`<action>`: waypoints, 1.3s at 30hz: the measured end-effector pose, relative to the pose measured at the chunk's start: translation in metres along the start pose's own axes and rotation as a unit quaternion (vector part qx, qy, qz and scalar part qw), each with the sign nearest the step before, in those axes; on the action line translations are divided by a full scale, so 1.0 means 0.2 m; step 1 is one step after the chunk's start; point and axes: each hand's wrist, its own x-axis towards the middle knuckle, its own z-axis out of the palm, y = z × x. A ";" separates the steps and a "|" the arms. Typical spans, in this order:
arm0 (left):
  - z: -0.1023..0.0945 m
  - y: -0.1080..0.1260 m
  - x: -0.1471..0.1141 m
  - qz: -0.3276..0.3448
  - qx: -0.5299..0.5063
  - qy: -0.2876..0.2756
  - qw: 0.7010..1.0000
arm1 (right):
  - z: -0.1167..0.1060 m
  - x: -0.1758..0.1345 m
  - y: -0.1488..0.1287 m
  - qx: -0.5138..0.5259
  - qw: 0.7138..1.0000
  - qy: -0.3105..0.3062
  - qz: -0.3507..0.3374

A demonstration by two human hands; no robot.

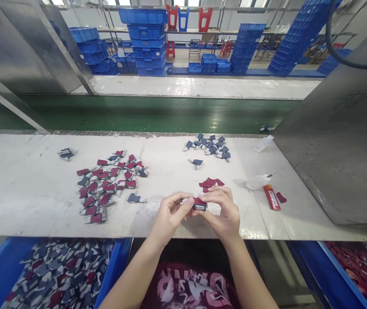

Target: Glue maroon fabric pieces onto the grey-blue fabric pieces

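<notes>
Between my two hands, over the front of the white table, is a small part with a dark red top, a dark blue body and a pale end face. My left hand pinches its left end. On the other side, the fingers and thumb of my right hand grip its right end. Just beyond my right hand lies a small pile of flat dark red pieces. A single blue-grey part rests on the table to the left of my left hand.
Red-topped parts spread over the table's left; blue-grey parts cluster at the back. Clear squeeze bottles and a red box stand right. Blue bins sit below the edge. A metal panel bounds the right; beyond runs a green belt.
</notes>
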 end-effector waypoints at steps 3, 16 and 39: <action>0.01 0.00 0.01 -0.028 -0.020 0.008 0.999 | 0.00 0.01 0.01 -0.006 1.000 -0.001 -0.029; -0.07 -0.07 0.05 -0.117 -0.085 0.031 0.989 | 0.13 -0.06 0.06 -0.035 0.998 -0.047 -0.034; -0.10 -0.08 0.85 0.163 0.552 -0.056 0.816 | -0.37 -0.22 0.52 -0.297 0.896 0.087 0.317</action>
